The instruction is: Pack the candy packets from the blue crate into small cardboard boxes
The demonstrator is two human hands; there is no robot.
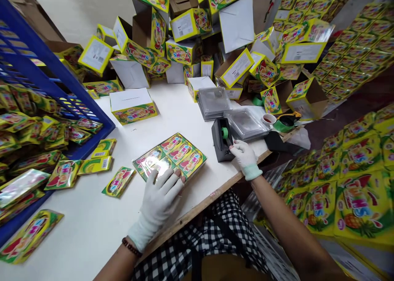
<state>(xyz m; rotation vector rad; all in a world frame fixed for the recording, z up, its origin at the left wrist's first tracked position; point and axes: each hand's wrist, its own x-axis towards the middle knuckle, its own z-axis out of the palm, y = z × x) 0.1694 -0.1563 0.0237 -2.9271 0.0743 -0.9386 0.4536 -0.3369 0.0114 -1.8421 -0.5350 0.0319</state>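
Far to the left of the flat block of foil packets, a blue plastic crate sits heaped with loose foil packets. A few strays lie on the white table between the crate and the block, as if dropped within easy reach rather than set down with care. The left hand, in a white cotton glove, lies open with its fingers spread over the near corner of the block, and that flat pressure looks meant to keep the rows squared and tight together (the block sits close to the table's front edge, where the arm reaches it without stretching). Just right of the block, the gloved right hand rests by that same edge, its fingers loosely curled beside a black tape dispenser carrying a green roll; whether it grips the dispenser cannot be told. Farther right of the block lie two clear plastic cases, and beyond them a tumbled pile of yellow cartons rises at the table's back, apparently pushed away from the working space.
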